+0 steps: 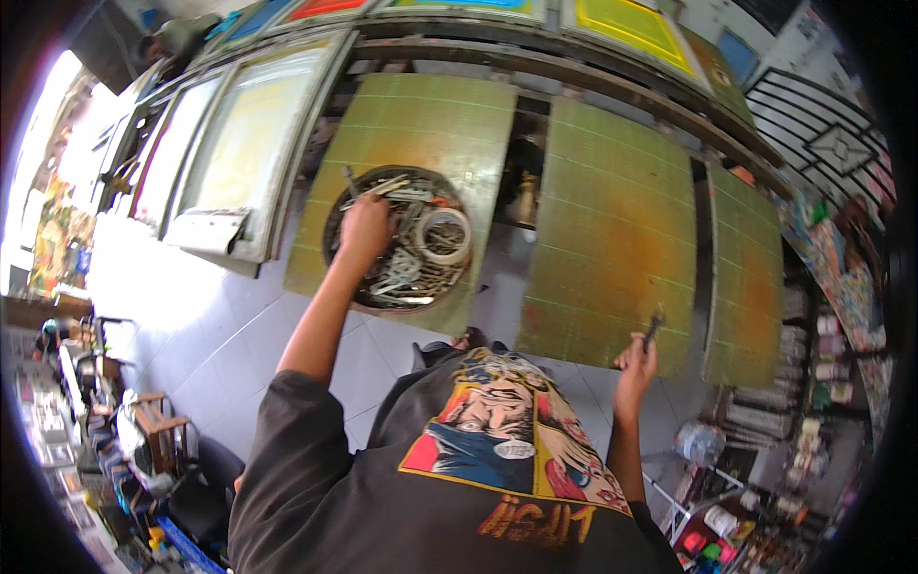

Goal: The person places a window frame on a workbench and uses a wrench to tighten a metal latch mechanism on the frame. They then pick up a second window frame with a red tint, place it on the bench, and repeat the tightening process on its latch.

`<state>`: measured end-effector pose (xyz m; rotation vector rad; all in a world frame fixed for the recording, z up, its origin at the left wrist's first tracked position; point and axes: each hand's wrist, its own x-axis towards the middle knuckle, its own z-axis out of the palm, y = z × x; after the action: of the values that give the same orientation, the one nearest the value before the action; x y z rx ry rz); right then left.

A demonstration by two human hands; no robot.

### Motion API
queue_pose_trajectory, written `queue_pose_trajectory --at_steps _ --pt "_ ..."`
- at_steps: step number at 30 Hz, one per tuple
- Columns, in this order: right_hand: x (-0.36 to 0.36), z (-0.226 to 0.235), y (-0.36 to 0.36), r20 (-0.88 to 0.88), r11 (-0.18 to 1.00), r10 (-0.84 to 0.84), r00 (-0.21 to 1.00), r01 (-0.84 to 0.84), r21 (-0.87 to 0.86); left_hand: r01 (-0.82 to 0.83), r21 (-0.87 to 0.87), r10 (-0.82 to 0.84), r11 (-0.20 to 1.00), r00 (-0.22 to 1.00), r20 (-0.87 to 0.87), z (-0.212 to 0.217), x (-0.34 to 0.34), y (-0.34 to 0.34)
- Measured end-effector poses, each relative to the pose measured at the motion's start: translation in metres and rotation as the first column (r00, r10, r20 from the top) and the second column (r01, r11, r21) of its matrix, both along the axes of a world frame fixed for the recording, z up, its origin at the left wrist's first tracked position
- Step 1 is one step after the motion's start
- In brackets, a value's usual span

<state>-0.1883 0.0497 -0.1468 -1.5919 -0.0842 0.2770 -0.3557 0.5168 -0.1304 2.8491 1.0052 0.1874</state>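
The right hand [633,362] is closed round the lower end of a slim dark tool [654,327], whose far end points up and away, clear of the fingers. The tool looks like metal: probably stiff, light enough for one hand, hard to damage, perhaps slick if oily. Its lower shank, where the fingers already sit, seems the sound place to hold it.

The left hand [367,226] reaches over a round tub [328,234], fingers bent among the contents at the near-left part of the heap. A short grey piece [348,176] juts past the fingertips; whether it is gripped or merely lies behind them, I cannot tell.

Inside the tub lies a tangle of small metal pieces [421,279], and on the right of the heap a pale ring [445,259]. The loose bits should be stiff and light singly, likely to snag on one another, so a pinch at a free end would suit best. The ring looks smooth and rigid, easiest taken by its rim. Full as it is, the tub is probably heavy and calls for both hands on opposite sides.

The tub rests on the left green surface [430,115]. Beside it, across a gap, is the middle green panel [612,191], over whose near edge the dark tool is held. Pale frames [258,115] lean farther left.
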Motion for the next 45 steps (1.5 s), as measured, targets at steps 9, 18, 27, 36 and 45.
queue_pose_trajectory --at_steps 9,18,27,36,45 --pt "0.014 -0.006 0.034 -0.048 0.995 0.069 0.996 -0.066 0.069 0.139 -0.067 -0.091 0.988 0.876 0.475 0.046 0.001 -0.057" --pt "-0.015 0.043 0.105 0.127 0.702 0.710 0.693 -0.683 -0.202 0.420 -0.901 0.278 0.109 0.857 0.433 0.032 0.044 -0.234" --pt "0.005 0.036 0.098 0.134 0.383 0.923 0.360 -0.892 -0.239 0.405 -0.908 0.751 -0.110 0.632 0.191 0.014 0.035 -0.277" --pt "0.032 0.074 0.169 0.497 0.416 0.858 0.130 -0.744 -0.523 0.037 -0.908 0.890 0.418 0.185 0.417 0.016 -0.069 -0.242" --pt "-0.004 0.037 0.354 0.581 0.478 0.773 -0.255 -0.366 -0.798 -0.049 -0.886 0.872 0.462 0.208 0.443 0.039 -0.122 -0.201"
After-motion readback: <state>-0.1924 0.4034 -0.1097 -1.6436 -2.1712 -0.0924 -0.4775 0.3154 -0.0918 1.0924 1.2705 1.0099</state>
